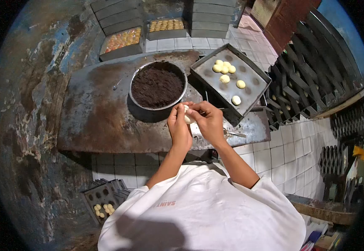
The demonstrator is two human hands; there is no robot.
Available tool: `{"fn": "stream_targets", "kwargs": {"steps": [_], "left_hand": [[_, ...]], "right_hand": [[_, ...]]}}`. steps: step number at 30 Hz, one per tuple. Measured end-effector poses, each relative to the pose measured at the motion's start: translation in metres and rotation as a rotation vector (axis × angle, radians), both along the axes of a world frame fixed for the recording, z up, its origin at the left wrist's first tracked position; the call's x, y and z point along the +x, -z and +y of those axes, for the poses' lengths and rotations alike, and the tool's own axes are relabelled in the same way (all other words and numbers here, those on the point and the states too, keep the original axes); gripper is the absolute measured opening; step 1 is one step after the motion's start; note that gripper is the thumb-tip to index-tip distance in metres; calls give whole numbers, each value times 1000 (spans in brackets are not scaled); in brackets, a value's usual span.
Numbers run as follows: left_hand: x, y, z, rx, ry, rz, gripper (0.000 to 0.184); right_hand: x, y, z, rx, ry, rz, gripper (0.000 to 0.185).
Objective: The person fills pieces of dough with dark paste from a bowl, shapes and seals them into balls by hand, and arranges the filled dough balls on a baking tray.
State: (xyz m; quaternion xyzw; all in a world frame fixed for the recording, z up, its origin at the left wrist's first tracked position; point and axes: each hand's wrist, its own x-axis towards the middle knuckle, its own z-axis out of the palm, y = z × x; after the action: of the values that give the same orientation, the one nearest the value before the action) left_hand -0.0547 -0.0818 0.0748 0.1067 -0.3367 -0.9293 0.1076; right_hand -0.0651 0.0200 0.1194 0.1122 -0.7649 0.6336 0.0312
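Between my two hands, above the front of the worktable, is a piece of pale dough. My left hand cups it from the left with bent fingers. From the other side, my right hand presses on it with thumb and fingers. Just beyond them stands a round metal bowl filled with a dark, crumbly filling. To the right, a square metal tray carries several pale dough balls, some clustered and others apart.
The stained worktable bears a small spoon at left and a flat metal tool at right. Behind it are trays of baked pieces. A tall stack of trays stands right. Another tray with dough balls sits low left.
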Motion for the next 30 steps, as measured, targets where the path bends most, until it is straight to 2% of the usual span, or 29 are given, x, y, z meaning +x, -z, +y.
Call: {"fn": "stream_targets", "kwargs": {"steps": [3,5,8,9,11,12,13,15,17,18,19,21,22,24,25,26,28,29,30], "left_hand": [[-13,15,1,-30,9,-100,24],[-17,13,9,-22,42,-187,25],[-23,17,38,-152,121,-152,32],[-26,15,50,-147,135,-157,32],[-32,9,72,-391,63,-74,36],[-36,10,79,-434,90,-17,38],[-42,11,88,-434,90,-21,38],[-52,15,105,-620,158,172,39],[-68,22,119,-804,349,254,45],[-76,33,127,-902,425,303,45],[-84,39,137,-997,501,349,45],[-87,55,159,-1148,575,282,37],[-91,61,170,-1071,516,273,33],[-101,62,185,-1005,399,235,27],[-104,61,185,-1004,342,151,25],[-107,63,182,-1010,290,88,24],[-106,71,170,-1004,189,-74,23],[-102,76,162,-992,140,-171,22],[-97,83,152,-998,100,-211,22]], "right_hand": [[2,3,14,136,-96,49,38],[-3,23,30,49,-108,30,40],[-18,28,61,159,-18,-140,39],[-24,33,70,164,-5,-148,39],[-37,41,89,100,112,-56,31],[-43,42,98,-6,117,-137,33],[-49,36,111,-94,39,-257,44],[-61,46,133,-237,-60,-344,33],[-66,45,167,-220,-215,-599,24],[-67,57,184,-343,-322,-705,21],[-68,59,197,-374,-353,-724,23],[-76,86,233,-444,-423,-880,44],[-86,90,249,-446,-427,-888,44],[-110,97,284,-308,-357,-931,43],[-135,113,312,-187,-385,-856,45],[-162,106,333,3,-381,-706,43],[-221,128,378,332,-174,-515,44],[-242,95,381,604,-58,-217,41],[-271,119,396,704,85,-83,46]]}}
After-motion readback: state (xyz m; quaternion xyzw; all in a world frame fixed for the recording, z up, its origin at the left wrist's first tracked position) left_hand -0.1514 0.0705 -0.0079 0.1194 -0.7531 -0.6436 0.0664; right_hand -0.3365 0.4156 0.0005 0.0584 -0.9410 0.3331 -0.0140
